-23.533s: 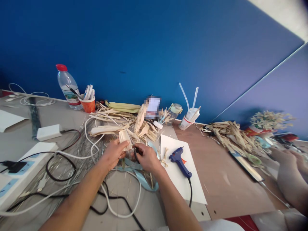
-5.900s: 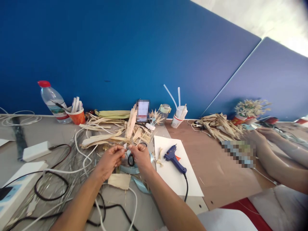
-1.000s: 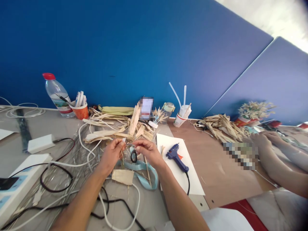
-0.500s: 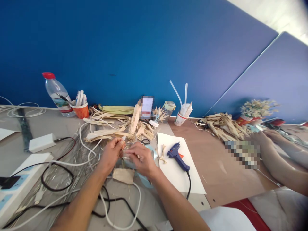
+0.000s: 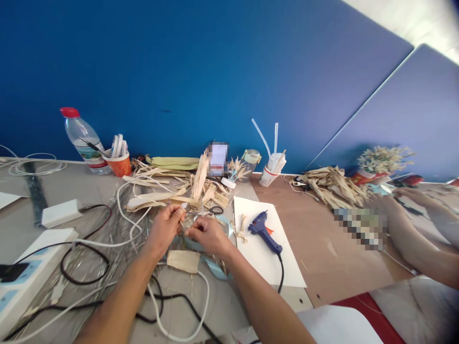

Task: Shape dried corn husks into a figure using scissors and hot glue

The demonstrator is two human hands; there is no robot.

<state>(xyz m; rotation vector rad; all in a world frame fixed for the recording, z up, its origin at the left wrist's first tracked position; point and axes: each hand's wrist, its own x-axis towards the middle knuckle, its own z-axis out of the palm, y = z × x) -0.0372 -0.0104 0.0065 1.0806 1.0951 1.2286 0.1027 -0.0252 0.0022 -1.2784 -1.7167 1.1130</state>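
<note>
My left hand (image 5: 168, 227) is closed in a pinch, and a small whitish tip (image 5: 184, 205) sticks up from between thumb and forefinger. Close beside it, my right hand (image 5: 208, 234) pinches just below, perhaps on a thin strand; what its fingers hold is too small to make out. Below the hands lies a flat piece of dried corn husk (image 5: 183, 261). Light blue ribbon (image 5: 219, 269) curls under and beside my right hand. Behind the hands are scissors (image 5: 215, 210) with dark handles and a heap of dried corn husks (image 5: 154, 199).
On white paper (image 5: 294, 272) at right rests a blue glue gun (image 5: 265, 231). Cables and a power strip (image 5: 34, 272) crowd the left. A bottle (image 5: 84, 141), an orange cup (image 5: 120, 165) and a white cup (image 5: 268, 177) line the partition. A co-worker's hands (image 5: 389, 210) are at far right.
My right hand has drawn its fingers into a tighter pinch and sits slightly lower. The scissors show more clearly behind it. My left hand keeps its grip almost unmoved.
</note>
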